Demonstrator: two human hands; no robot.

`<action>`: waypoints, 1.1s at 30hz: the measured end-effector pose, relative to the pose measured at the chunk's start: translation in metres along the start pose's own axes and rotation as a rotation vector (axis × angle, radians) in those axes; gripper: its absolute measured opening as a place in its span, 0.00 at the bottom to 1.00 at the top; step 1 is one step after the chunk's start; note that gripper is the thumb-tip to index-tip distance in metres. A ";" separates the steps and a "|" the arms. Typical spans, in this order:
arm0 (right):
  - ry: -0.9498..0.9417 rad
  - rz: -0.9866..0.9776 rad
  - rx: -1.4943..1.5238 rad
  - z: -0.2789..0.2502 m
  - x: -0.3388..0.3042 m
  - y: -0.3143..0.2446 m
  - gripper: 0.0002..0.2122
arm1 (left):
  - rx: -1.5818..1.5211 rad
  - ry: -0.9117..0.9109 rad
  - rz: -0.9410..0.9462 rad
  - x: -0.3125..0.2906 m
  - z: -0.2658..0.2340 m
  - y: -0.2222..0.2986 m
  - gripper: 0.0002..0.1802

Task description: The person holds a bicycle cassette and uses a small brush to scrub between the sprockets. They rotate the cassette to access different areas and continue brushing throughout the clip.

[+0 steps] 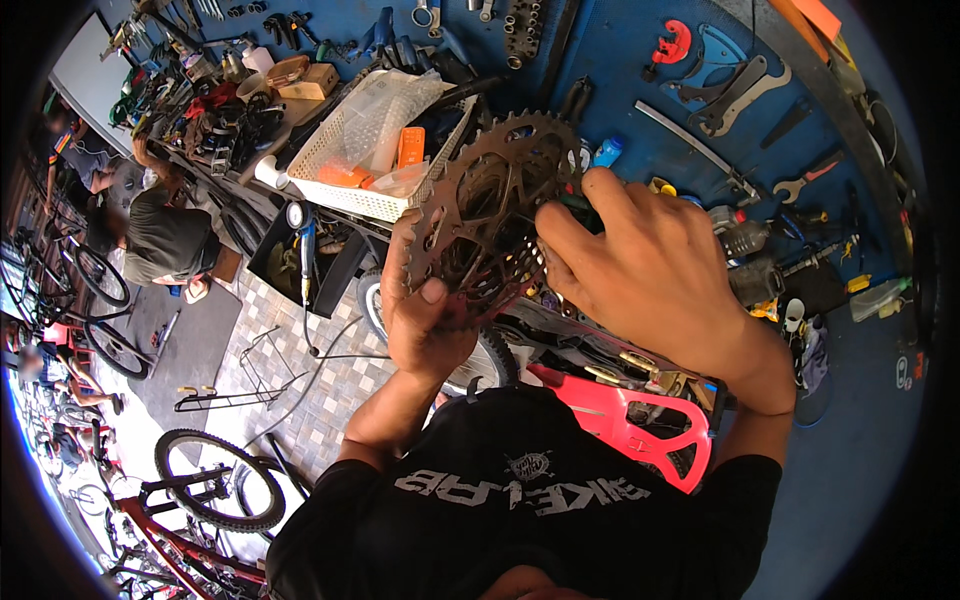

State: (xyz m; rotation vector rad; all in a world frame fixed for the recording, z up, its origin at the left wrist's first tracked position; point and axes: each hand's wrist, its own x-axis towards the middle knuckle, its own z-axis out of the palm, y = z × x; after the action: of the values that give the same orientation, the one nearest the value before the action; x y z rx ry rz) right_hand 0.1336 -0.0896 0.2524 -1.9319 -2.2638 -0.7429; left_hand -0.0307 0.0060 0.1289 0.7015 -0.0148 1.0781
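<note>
A large, worn bicycle cassette point(492, 195) with brown toothed sprockets is held up in front of my chest, its toothed face tilted toward me. My left hand point(428, 325) grips its lower left edge, the thumb over the near side and the fingers behind. At the cassette's right side is my right hand point(645, 265), fingers bent and the tips against the smaller sprockets. Whether a small part sits between those fingertips is hidden.
A cream plastic basket point(355, 203) with bagged parts stands on the bench behind the cassette. Tools hang on the blue wall board point(640, 100). A pink-red panel point(635, 425) is below my right arm. Bicycles and a crouching person point(165, 235) are at the left.
</note>
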 end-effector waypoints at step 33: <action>-0.546 1.154 2.445 0.047 -0.004 -0.005 0.15 | 0.855 -0.256 0.493 0.023 -0.028 -0.018 0.39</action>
State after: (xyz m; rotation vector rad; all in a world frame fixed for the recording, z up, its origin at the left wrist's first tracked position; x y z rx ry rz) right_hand 0.1419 -0.0749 0.2075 -1.0533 -0.2400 1.7649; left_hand -0.0139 0.0337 0.1054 1.6675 0.0604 1.4622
